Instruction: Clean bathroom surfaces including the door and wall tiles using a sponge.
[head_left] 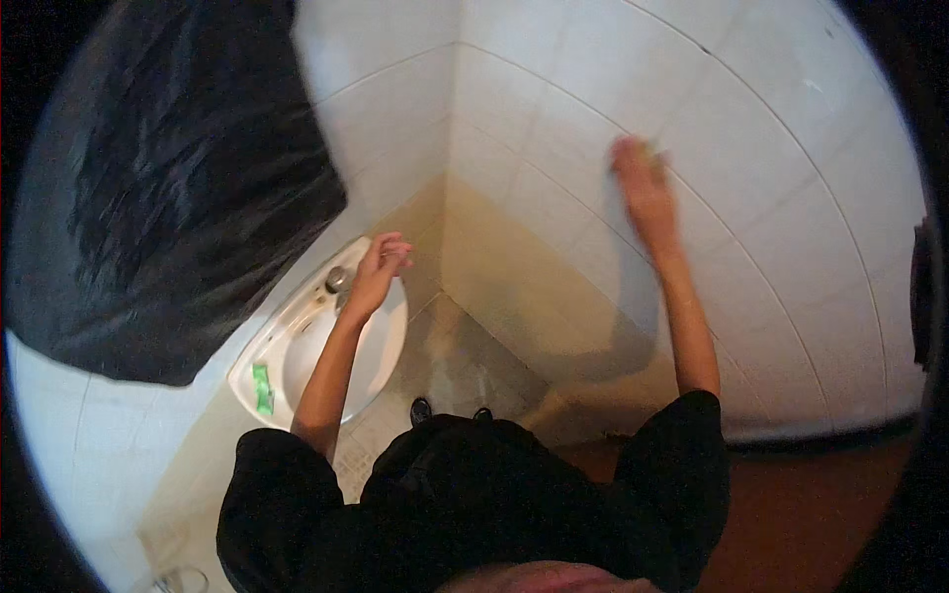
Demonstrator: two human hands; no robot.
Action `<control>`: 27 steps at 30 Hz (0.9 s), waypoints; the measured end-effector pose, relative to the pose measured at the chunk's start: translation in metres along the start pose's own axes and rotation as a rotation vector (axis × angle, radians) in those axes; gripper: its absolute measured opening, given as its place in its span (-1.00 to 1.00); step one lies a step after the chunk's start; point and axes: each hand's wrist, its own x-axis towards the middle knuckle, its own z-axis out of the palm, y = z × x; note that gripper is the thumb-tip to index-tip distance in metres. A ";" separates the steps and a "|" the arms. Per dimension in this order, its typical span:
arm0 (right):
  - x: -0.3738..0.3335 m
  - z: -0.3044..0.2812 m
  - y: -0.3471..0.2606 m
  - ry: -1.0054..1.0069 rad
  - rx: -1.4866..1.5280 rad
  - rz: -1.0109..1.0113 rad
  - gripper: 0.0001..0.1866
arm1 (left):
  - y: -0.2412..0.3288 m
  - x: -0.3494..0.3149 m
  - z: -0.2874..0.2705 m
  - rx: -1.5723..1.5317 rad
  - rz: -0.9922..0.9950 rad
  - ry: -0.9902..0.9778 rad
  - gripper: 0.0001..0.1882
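Note:
My right hand (647, 188) is raised against the white tiled wall (751, 198), its fingers blurred by motion. A small yellowish thing (647, 150), too smeared to name surely, shows at its fingertips, pressed to the tiles. Over the white washbasin (390, 356) hangs my left hand (378, 272), fingers loosely bent and apart, with nothing in them. Beside that hand is the basin's metal tap (337, 280). On the basin's near left rim lies a green packet (262, 389).
A large black plastic sheet (198, 188) covers the wall at the left, above the basin. Lower down, the walls turn beige. My shoes (422, 409) stand on the tiled floor (445, 346). Something dark hangs at the far right edge (921, 296).

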 end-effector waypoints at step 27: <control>-0.162 -0.027 0.040 -0.033 0.301 -0.155 -0.46 | 0.252 0.229 0.323 0.527 1.532 0.405 -0.26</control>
